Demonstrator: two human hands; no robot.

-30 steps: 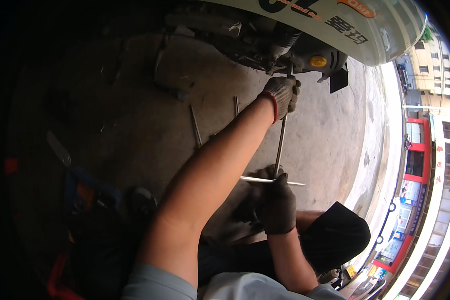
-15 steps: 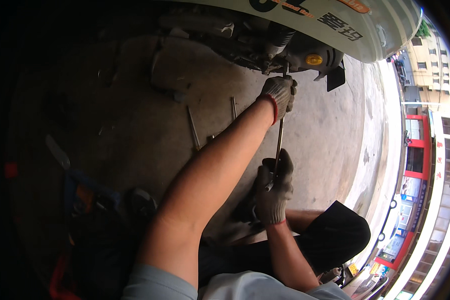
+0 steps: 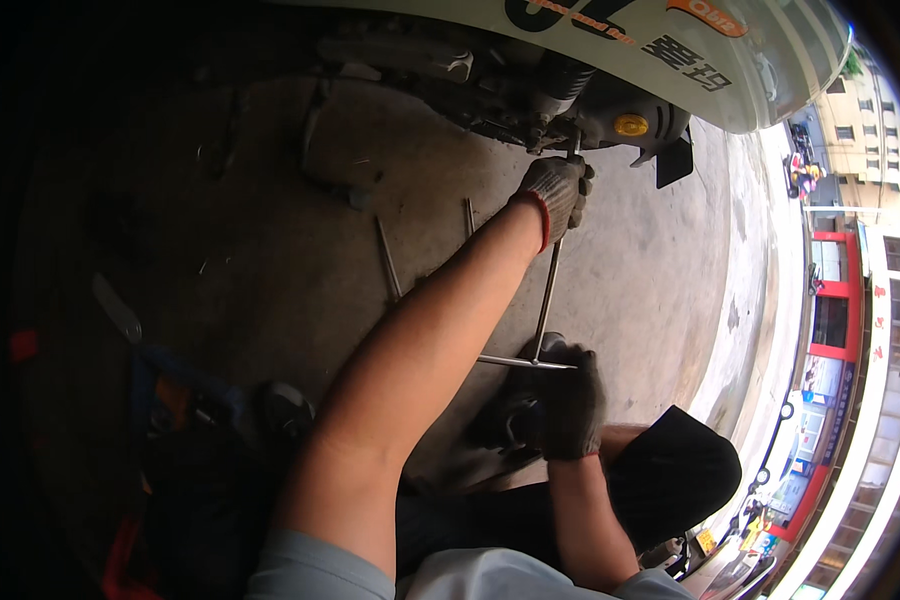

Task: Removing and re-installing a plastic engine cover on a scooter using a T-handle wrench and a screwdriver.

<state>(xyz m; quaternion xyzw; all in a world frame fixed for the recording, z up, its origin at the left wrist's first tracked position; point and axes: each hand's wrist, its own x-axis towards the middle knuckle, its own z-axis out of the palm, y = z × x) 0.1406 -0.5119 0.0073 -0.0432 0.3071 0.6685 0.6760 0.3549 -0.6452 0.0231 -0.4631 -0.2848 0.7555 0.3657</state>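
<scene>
A long metal T-handle wrench (image 3: 547, 300) runs from the underside of a pale scooter (image 3: 610, 70) toward me. My left hand (image 3: 555, 193), in a grey knit glove with a red cuff, is closed round its shaft near the upper end. That end reaches in among dark parts beside the orange reflector (image 3: 630, 125); what it meets there is hidden. Lower down, my right hand (image 3: 573, 405), also gloved, has its fingers bent at the crossbar (image 3: 515, 361), close to the bar's right end. My left forearm hides part of the ground and the bar's left side.
Two thin metal rods (image 3: 388, 255) lie on the concrete floor (image 3: 660, 270) left of my forearm. Dark, dim items (image 3: 285, 408) sit at lower left. My bent knee (image 3: 685, 460) is at lower right. Shopfronts and a street (image 3: 820, 400) line the right edge.
The wrench's crossbar has turned and now lies broadside, pointing left and right. My right hand has shifted slightly down and right and rotated. My left hand stays on the shaft.
</scene>
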